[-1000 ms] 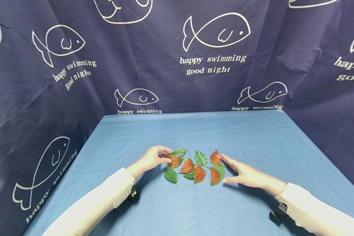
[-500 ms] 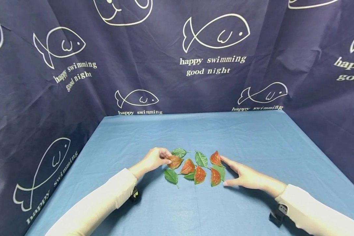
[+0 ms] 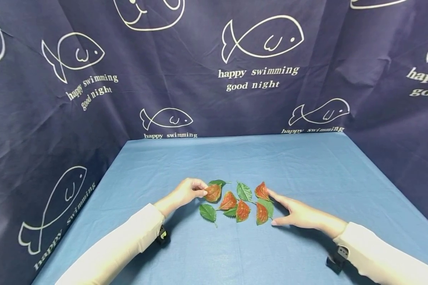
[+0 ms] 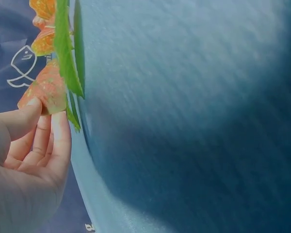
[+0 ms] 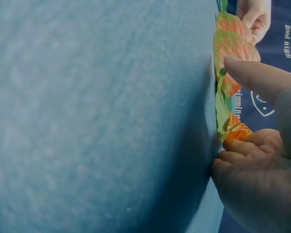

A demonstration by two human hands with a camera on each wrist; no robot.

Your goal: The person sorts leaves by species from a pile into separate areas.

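Observation:
My left hand [image 3: 185, 192] pinches an orange-red leaf [image 3: 213, 193] between thumb and fingers at its left edge. In the left wrist view this leaf [image 4: 46, 92] stands tilted up from the cloth. Partly hidden behind it lies a green leaf [image 3: 217, 182]; another green leaf [image 3: 208, 212] lies in front. At the right end of the group, my right hand [image 3: 296, 209] rests with thumb and fingers spread apart. Its fingertips are at a red leaf [image 3: 262, 190], and its thumb is beside a red-green leaf [image 3: 261, 213] and a green leaf [image 3: 267, 206].
Between the hands lie two more red leaves, one left [image 3: 228, 200] and one right [image 3: 242, 211], and a ribbed green leaf [image 3: 244, 191]. A blue cloth [image 3: 214, 249] covers the table. Dark curtains [image 3: 199, 87] with fish drawings hang behind and at both sides.
The leaf in my left hand has tilted more upright and shifted slightly right, covering more of the green leaf behind. My right hand has hardly moved.

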